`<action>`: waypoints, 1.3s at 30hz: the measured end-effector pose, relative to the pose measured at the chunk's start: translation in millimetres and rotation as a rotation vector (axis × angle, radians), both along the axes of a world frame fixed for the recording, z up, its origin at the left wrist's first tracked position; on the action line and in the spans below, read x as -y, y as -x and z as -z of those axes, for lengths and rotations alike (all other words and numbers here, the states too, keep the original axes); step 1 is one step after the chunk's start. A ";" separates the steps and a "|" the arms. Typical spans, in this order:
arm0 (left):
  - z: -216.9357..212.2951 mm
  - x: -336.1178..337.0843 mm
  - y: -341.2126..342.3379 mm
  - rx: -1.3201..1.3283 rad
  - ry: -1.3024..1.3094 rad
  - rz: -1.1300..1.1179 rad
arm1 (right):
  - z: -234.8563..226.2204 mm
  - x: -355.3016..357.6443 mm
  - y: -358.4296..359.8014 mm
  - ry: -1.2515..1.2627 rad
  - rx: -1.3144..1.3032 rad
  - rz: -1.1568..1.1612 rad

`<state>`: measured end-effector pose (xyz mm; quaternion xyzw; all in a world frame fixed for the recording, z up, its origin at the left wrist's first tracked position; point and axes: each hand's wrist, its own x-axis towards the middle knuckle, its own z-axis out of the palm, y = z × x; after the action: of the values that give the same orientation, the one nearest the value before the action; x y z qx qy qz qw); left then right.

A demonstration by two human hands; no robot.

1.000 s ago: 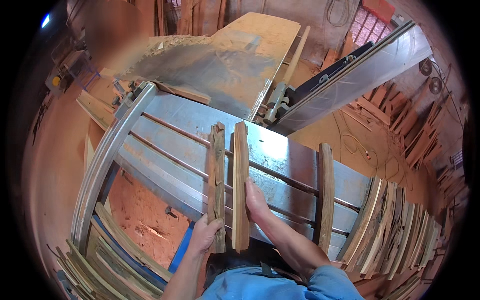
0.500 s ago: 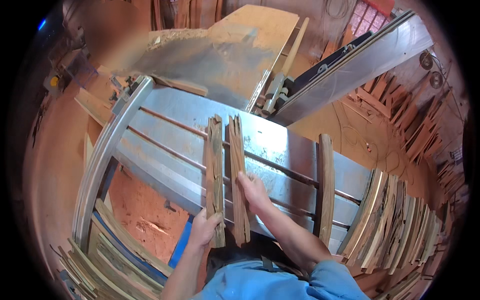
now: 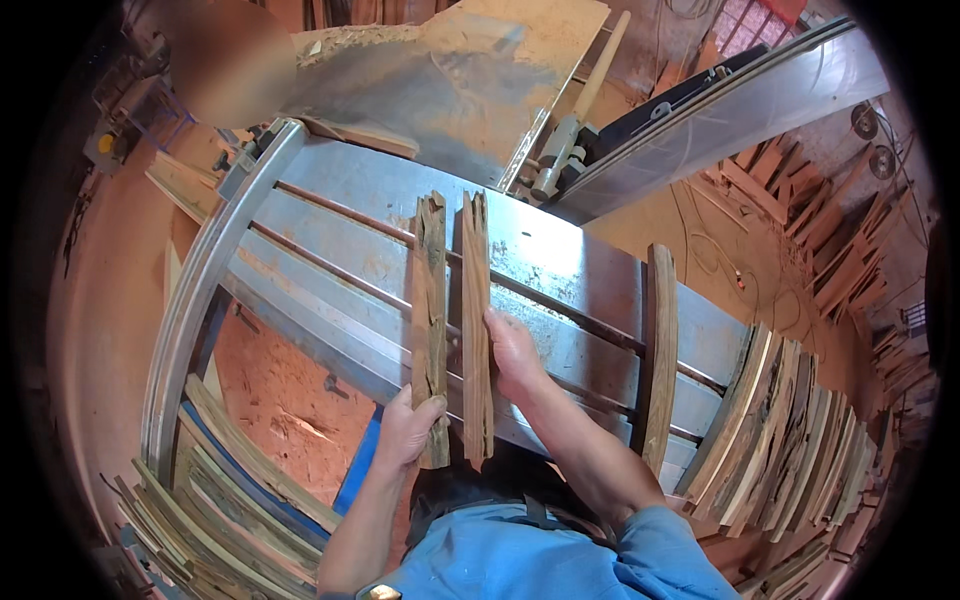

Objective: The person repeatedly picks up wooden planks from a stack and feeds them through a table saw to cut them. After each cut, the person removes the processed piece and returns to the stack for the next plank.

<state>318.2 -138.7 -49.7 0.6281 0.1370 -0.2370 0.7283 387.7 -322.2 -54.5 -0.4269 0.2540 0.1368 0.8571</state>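
Note:
My left hand (image 3: 408,428) is closed round the near end of a rough wooden strip (image 3: 428,310), whose edge is cracked and whose far end is jagged. Just right of it, my right hand (image 3: 512,350) grips a second wooden strip (image 3: 475,300) by its right side, with its fingers hidden behind the wood. Both strips stand nearly parallel, a small gap apart, over the slotted metal table (image 3: 350,255). Farther right, a third wooden strip (image 3: 657,355) lies across the table, touched by neither hand.
A row of several wooden strips (image 3: 790,430) fills the right end. More strips (image 3: 240,500) are stacked at lower left beside a blue frame bar (image 3: 358,470). A metal rail (image 3: 215,270) bounds the table's left. Beyond stand a dusty board (image 3: 450,100) and a long metal fence (image 3: 720,120).
The right strip has turned in my right hand, showing a smoother face, and stands straighter. My left hand keeps its hold. The whole view has shifted slightly.

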 end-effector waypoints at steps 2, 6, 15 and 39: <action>2.2 -0.4 -1.9 0.009 0.014 -0.007 | -3.3 3.2 -0.8 -0.037 -0.003 -0.029; -3.7 3.2 -4.5 -0.006 -0.020 0.003 | 6.9 10.8 -3.6 -0.098 0.000 -0.091; -5.7 6.0 -2.0 -0.036 0.090 -0.012 | 11.5 6.5 0.6 -0.120 0.062 -0.054; -34.9 33.5 30.8 0.099 -0.329 0.160 | 6.6 -1.7 29.5 -0.030 0.075 -0.008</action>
<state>287.4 -172.2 -14.8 0.7587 0.0874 -0.2373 0.6004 358.3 -320.5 -61.1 -0.4201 0.2179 0.1280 0.8716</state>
